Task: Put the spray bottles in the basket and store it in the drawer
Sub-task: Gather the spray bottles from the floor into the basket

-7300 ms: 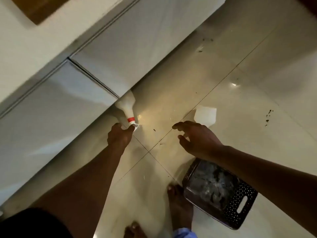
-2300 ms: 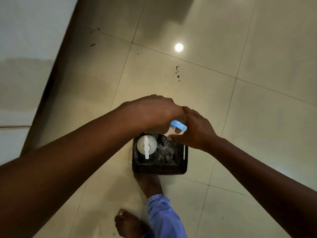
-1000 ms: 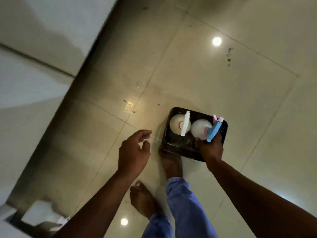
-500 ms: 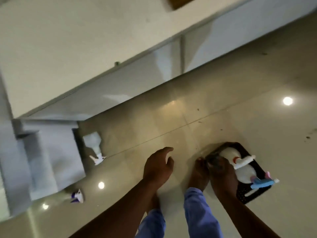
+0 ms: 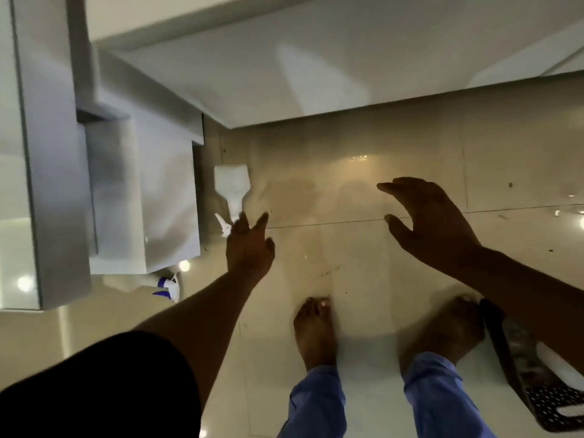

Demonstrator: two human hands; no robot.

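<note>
A white spray bottle (image 5: 233, 184) stands on the floor beside the open drawer (image 5: 143, 197). My left hand (image 5: 249, 245) is open with its fingertips right at the bottle's white trigger. Another spray bottle with a blue-and-white trigger (image 5: 167, 286) lies on the floor at the drawer's near corner. My right hand (image 5: 433, 222) hovers open over the tiles, holding nothing. The black perforated basket (image 5: 543, 403) sits at the lower right edge, partly hidden by my right forearm, with a white bottle (image 5: 556, 363) showing inside it.
White cabinet fronts (image 5: 316, 64) run along the top and left. My bare feet (image 5: 316, 333) stand on glossy beige tiles (image 5: 363, 184) between the drawer and the basket. The drawer juts out over the floor at left.
My right hand has let go of the basket and lifted open over the floor. My left hand has reached out to the white bottle by the drawer. The view has swung left.
</note>
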